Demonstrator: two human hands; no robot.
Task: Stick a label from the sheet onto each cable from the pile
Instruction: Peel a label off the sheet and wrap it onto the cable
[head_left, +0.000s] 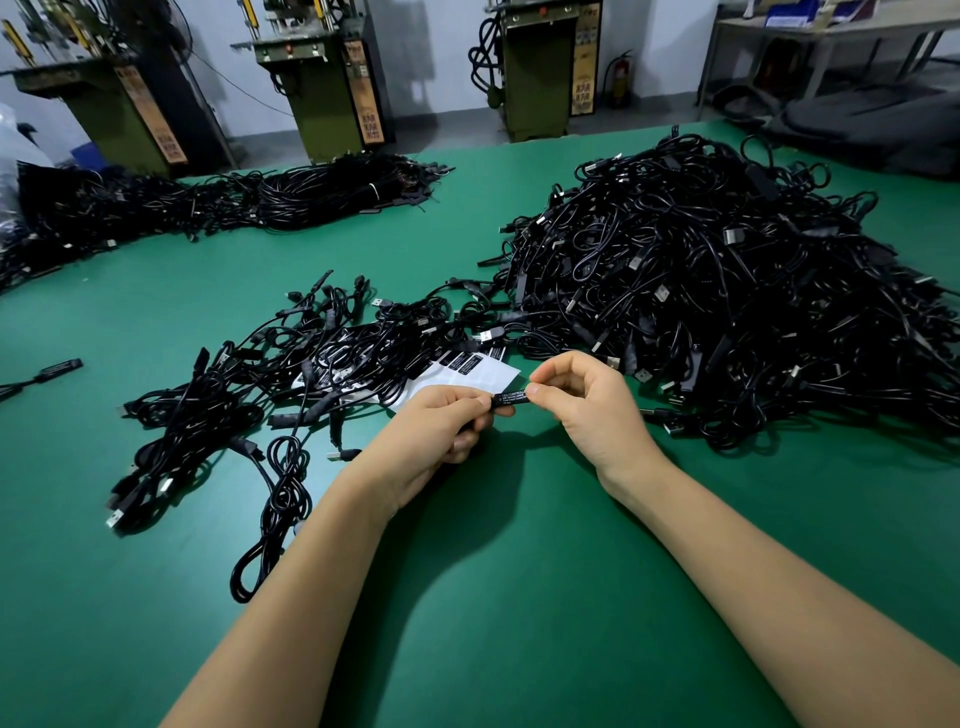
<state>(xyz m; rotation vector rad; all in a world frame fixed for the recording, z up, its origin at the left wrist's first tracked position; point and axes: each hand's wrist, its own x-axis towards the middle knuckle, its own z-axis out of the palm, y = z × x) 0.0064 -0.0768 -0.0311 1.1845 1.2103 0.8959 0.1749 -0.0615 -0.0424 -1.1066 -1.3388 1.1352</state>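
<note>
Fingers (540, 391) of both hands pinch a black label (511, 397).

Green bench (493, 597) surface fills the foreground. Behind it, three olive-green machines stand on the floor: left machine (114, 104), middle machine (324, 88), right machine (540, 73), each with an orange-brown printed panel on its side. Black cord bundle (485, 62) hangs off the right machine's left side. Red fire extinguisher (621, 78) stands against the white wall just right of it. Grey metal table (831, 36) at far right, blue box (789, 15) on top. Clear plastic bag (13, 145) at left edge.
</note>
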